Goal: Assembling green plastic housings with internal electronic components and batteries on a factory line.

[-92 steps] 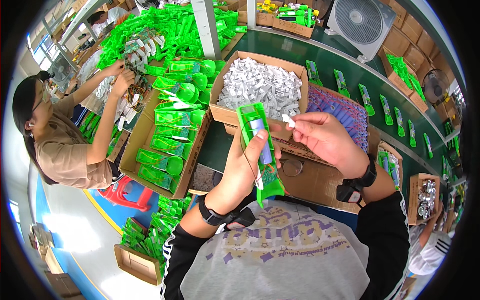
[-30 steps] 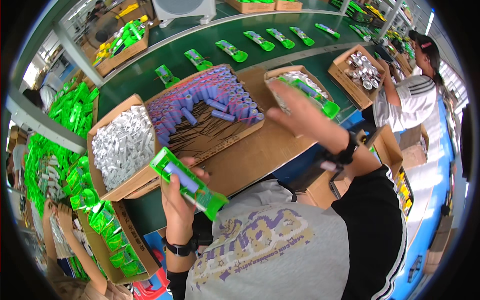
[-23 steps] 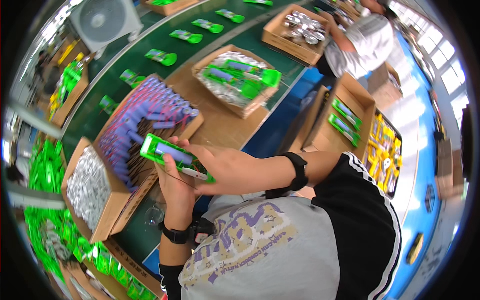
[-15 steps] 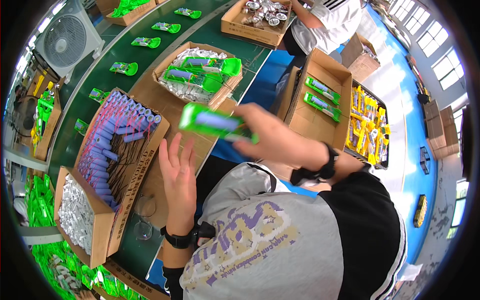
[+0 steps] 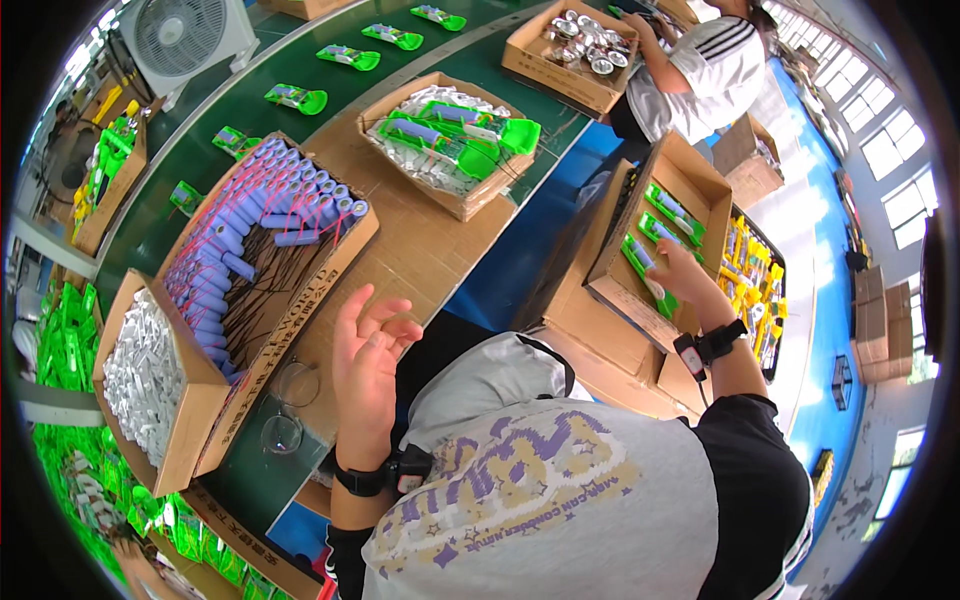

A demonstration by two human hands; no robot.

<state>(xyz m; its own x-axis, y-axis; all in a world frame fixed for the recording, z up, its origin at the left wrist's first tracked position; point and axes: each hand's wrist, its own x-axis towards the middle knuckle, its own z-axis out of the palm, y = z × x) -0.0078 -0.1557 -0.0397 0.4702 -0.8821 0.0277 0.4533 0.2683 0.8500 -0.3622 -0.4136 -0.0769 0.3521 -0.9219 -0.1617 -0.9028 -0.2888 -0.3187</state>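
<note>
My right hand (image 5: 686,277) reaches into an open cardboard box (image 5: 612,285) on the right. Its fingers are on a green plastic casing (image 5: 634,254) holding a purple cylindrical battery cell. Two similar green casings (image 5: 672,206) lie beside it in that box. My left hand (image 5: 366,365) is raised over the table edge with its fingers apart and nothing in it. Closest to it is a carton of purple battery cells (image 5: 225,245) with red and black wires. Farther off, green casings (image 5: 455,135) rest on a box of small white parts (image 5: 425,172).
A box of white pieces (image 5: 145,375) and two clear round items (image 5: 282,433) are at the left. Green casings (image 5: 348,57) are spaced along the green conveyor. Yellow parts fill a black crate (image 5: 752,270). A co-worker (image 5: 700,80) sits beside a box of silvery cups (image 5: 575,75).
My right hand has carried a green casing from above the table edge rightward and down into the cardboard box. My left hand stays raised, fingers slightly more curled. The whole view has shifted.
</note>
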